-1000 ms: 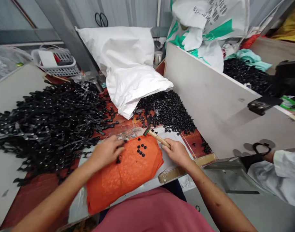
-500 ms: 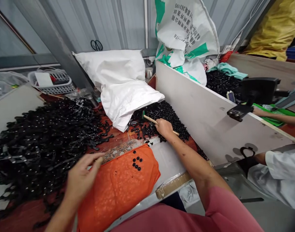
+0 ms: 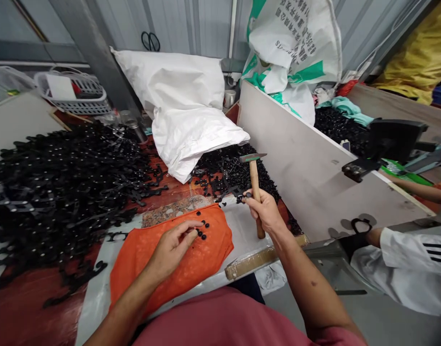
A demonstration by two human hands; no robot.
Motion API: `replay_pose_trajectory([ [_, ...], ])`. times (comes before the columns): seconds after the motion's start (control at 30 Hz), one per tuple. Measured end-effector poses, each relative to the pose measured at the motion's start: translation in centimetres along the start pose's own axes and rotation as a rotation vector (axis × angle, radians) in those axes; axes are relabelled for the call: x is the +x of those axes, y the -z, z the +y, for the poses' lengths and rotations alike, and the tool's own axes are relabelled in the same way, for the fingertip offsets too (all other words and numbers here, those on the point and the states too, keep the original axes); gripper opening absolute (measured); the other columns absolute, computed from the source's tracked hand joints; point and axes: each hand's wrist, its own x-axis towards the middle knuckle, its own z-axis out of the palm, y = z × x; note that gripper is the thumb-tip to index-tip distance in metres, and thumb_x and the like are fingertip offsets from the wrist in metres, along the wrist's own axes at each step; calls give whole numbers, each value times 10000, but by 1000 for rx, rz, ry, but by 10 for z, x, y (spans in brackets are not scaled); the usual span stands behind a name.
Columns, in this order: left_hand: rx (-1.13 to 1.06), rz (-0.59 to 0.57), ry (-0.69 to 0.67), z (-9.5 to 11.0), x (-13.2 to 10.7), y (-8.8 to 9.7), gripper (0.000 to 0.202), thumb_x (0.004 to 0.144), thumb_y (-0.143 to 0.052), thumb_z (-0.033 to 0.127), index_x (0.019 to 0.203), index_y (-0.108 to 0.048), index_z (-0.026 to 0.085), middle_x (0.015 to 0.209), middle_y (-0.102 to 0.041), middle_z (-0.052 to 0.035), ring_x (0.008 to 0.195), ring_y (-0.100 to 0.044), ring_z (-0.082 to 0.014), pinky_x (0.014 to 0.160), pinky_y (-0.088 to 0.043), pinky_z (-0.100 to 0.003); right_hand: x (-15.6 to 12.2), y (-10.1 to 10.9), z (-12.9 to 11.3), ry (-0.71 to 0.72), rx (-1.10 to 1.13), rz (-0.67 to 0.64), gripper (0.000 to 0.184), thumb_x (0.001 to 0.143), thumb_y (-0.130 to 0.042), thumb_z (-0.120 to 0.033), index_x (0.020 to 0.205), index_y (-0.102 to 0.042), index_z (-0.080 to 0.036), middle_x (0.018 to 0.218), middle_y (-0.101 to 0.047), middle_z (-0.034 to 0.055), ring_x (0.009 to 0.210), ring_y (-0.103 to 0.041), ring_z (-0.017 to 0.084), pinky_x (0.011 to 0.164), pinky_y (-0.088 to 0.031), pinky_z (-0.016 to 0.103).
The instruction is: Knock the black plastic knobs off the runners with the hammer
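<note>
My right hand [image 3: 265, 209] is wrapped round the wooden handle of a hammer [image 3: 255, 180], whose head points up. A small black part [image 3: 247, 194] shows at that hand's fingertips. On the orange cloth [image 3: 151, 250], my left hand [image 3: 171, 247] has its thumb and forefinger closed about a small black round piece [image 3: 198, 232]. Several more such black pieces [image 3: 203, 237] lie right beside those fingertips. Behind the cloth is a speckled stone slab [image 3: 173, 210], its near side covered.
A large heap of black linked parts [image 3: 69, 187] lies to the left. More small black parts [image 3: 227, 168] spill from a white sack [image 3: 191, 110]. A pale partition board [image 3: 314, 163] stands on the right, with another person's sleeve [image 3: 415, 259] beyond it. A basket [image 3: 76, 93] sits at back left.
My right hand has drawn back from the small-parts pile and turned the hammer upright. My left hand has moved right, from the cloth's far edge to the black pieces.
</note>
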Motion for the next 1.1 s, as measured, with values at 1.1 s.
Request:
replay_pose_trajectory([
  [1.1,651,-259,-194,-49,75,41,443,1047,-303,424,762,-559,201,877,-561,-52,876,-562,-209,826,-450,-342,-99,-4,71,-111,-632,-236,387,1044,-396,-488,1218,-673,-282,700,-656,-25,637,-637,197,606,-440,276],
])
